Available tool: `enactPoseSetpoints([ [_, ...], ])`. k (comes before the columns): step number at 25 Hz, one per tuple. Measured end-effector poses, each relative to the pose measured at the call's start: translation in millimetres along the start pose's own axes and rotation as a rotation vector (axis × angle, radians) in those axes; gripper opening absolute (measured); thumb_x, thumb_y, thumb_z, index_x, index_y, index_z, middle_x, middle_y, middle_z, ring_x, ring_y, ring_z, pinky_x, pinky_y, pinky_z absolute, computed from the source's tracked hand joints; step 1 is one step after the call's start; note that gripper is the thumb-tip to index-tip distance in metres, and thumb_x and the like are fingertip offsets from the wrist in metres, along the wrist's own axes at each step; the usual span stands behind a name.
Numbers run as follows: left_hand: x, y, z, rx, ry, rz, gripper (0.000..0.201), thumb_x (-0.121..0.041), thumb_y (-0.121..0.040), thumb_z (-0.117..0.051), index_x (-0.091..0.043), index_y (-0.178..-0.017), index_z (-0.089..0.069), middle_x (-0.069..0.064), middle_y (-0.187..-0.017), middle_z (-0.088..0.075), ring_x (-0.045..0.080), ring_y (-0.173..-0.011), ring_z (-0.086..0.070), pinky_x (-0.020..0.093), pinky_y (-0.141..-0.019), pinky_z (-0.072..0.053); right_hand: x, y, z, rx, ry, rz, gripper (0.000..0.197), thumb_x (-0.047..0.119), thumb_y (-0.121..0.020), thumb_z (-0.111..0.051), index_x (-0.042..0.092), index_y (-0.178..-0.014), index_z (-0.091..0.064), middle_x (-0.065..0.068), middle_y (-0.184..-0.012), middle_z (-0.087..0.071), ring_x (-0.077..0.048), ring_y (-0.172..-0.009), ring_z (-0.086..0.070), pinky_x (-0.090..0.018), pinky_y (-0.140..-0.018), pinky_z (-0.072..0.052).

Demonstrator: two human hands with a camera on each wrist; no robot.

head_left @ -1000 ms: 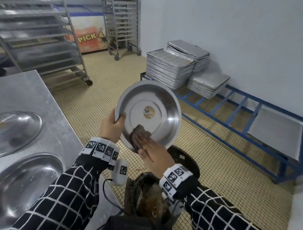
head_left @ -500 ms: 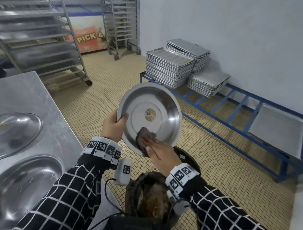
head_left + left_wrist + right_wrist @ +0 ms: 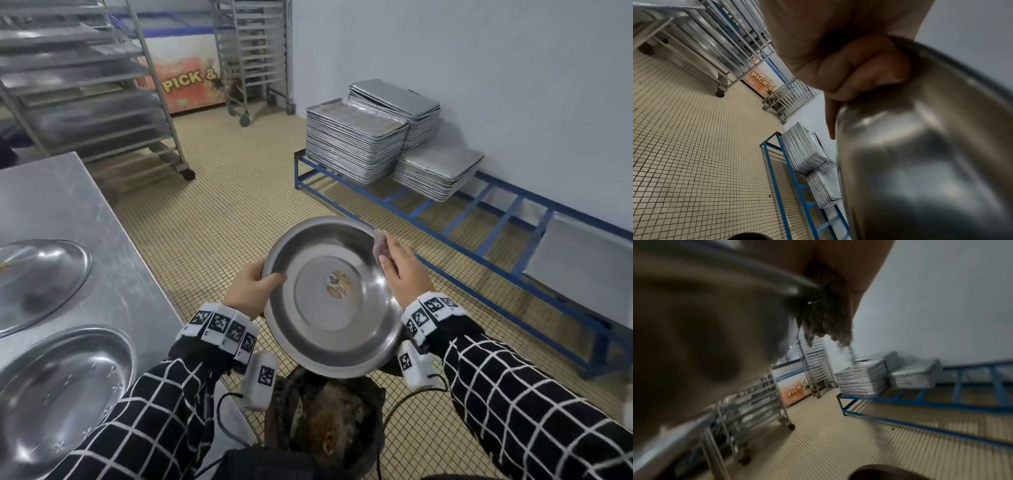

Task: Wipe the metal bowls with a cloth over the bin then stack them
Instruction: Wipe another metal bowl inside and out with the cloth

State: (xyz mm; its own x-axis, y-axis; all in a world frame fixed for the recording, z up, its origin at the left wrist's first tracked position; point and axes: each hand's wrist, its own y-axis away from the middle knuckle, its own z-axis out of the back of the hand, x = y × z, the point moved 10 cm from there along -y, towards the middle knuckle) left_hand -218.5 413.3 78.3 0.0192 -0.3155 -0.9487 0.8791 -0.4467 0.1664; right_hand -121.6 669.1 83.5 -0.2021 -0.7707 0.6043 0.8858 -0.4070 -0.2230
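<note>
A round metal bowl [image 3: 329, 308] with a small sticker in its middle hangs tilted above the dark bin [image 3: 329, 421]. My left hand [image 3: 251, 291] grips its left rim, thumb inside; in the left wrist view the fingers [image 3: 855, 68] curl against the bowl's outer wall [image 3: 931, 162]. My right hand [image 3: 400, 270] holds a brownish cloth [image 3: 379, 244] against the bowl's upper right rim. The right wrist view is blurred, with the frayed cloth [image 3: 828, 318] hanging at the bowl's edge [image 3: 694, 321].
A steel table [image 3: 102, 240] on the left carries two more metal bowls [image 3: 41, 274] [image 3: 58, 394]. A blue low rack [image 3: 479, 226] along the right wall bears stacks of baking trays [image 3: 356, 140]. Wheeled tray racks [image 3: 85, 85] stand behind on the tiled floor.
The bowl has dropped lower and tipped flatter over the bin. My right hand slid the cloth from the bowl's lower inside up to its upper right rim.
</note>
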Motion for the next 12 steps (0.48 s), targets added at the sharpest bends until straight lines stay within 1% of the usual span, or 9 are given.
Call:
enactPoseSetpoints([
  [1, 0, 0, 1, 0.003, 0.01, -0.002, 0.007, -0.01, -0.091, -0.057, -0.008, -0.093, -0.064, 0.021, -0.09, -0.07, 0.039, -0.081, -0.068, 0.05, -0.076, -0.056, -2, 2, 5, -0.042, -0.081, -0.032, 0.044, 0.024, -0.099, -0.045, 0.015, -0.142, -0.041, -0.001, -0.128, -0.056, -0.015, -0.115, -0.054, -0.023, -0.093, -0.042],
  [2, -1, 1, 2, -0.001, 0.024, -0.014, 0.008, -0.01, -0.091, -0.058, -0.012, -0.091, -0.065, 0.018, -0.086, -0.071, 0.035, -0.077, -0.068, 0.047, -0.073, -0.056, -4, 5, 7, -0.068, -0.159, -0.062, 0.037, 0.026, -0.098, -0.048, 0.015, -0.134, -0.05, 0.0, -0.118, -0.061, -0.014, -0.111, -0.057, -0.025, -0.093, -0.045],
  [3, -4, 2, 4, -0.009, 0.038, -0.034, 0.01, -0.009, -0.091, -0.057, -0.015, -0.09, -0.066, 0.013, -0.081, -0.071, 0.03, -0.073, -0.067, 0.043, -0.069, -0.054, -6, 10, 8, -0.079, -0.226, -0.097, 0.033, 0.028, -0.097, -0.049, 0.014, -0.127, -0.056, 0.003, -0.11, -0.064, -0.013, -0.105, -0.06, -0.027, -0.091, -0.049],
  [4, -6, 3, 5, -0.024, 0.051, -0.057, 0.013, -0.009, -0.091, -0.057, -0.017, -0.088, -0.066, 0.007, -0.076, -0.07, 0.026, -0.069, -0.067, 0.04, -0.066, -0.053, -9, 14, 8, -0.089, -0.276, -0.128, 0.031, 0.03, -0.097, -0.049, 0.014, -0.123, -0.058, 0.005, -0.104, -0.065, -0.01, -0.099, -0.061, -0.026, -0.085, -0.05],
  [6, -5, 3, 9, -0.073, 0.082, -0.079, 0.016, -0.007, -0.091, -0.057, -0.019, -0.084, -0.067, 0.003, -0.072, -0.069, 0.025, -0.067, -0.064, 0.04, -0.065, -0.053, -15, 25, 10, -0.133, -0.347, -0.187, 0.026, 0.032, -0.097, -0.049, 0.014, -0.112, -0.06, 0.011, -0.089, -0.063, -0.004, -0.083, -0.06, -0.022, -0.072, -0.047],
  [7, -4, 2, 10, -0.103, 0.104, -0.077, 0.017, -0.008, -0.09, -0.057, -0.018, -0.082, -0.066, 0.004, -0.07, -0.067, 0.026, -0.066, -0.063, 0.042, -0.066, -0.052, -17, 32, 11, -0.173, -0.379, -0.228, 0.023, 0.032, -0.097, -0.049, 0.014, -0.107, -0.06, 0.012, -0.083, -0.061, -0.004, -0.076, -0.059, -0.024, -0.068, -0.047],
  [9, -2, 2, 12, -0.176, 0.163, -0.061, 0.015, -0.011, -0.09, -0.056, -0.016, -0.08, -0.065, 0.008, -0.07, -0.064, 0.027, -0.066, -0.06, 0.043, -0.067, -0.05, -20, 47, 11, -0.273, -0.429, -0.329, 0.022, 0.033, -0.097, -0.049, 0.014, -0.101, -0.058, 0.008, -0.08, -0.06, -0.009, -0.074, -0.06, -0.029, -0.067, -0.05],
  [11, -1, 4, 14, -0.259, 0.198, -0.056, 0.014, -0.014, -0.091, -0.056, -0.009, -0.081, -0.064, 0.013, -0.072, -0.061, 0.026, -0.067, -0.056, 0.041, -0.066, -0.048, -16, 61, 10, -0.365, -0.498, -0.404, 0.02, 0.033, -0.097, -0.048, 0.014, -0.1, -0.056, 0.006, -0.082, -0.06, -0.008, -0.073, -0.06, -0.023, -0.063, -0.049],
  [12, -3, 6, 15, -0.294, 0.211, -0.076, 0.015, -0.015, -0.091, -0.055, -0.007, -0.082, -0.063, 0.014, -0.073, -0.06, 0.026, -0.067, -0.055, 0.04, -0.065, -0.047, -10, 63, 13, -0.398, -0.522, -0.413, 0.018, 0.033, -0.097, -0.049, 0.015, -0.098, -0.055, 0.006, -0.081, -0.059, -0.008, -0.072, -0.059, -0.021, -0.062, -0.047],
])
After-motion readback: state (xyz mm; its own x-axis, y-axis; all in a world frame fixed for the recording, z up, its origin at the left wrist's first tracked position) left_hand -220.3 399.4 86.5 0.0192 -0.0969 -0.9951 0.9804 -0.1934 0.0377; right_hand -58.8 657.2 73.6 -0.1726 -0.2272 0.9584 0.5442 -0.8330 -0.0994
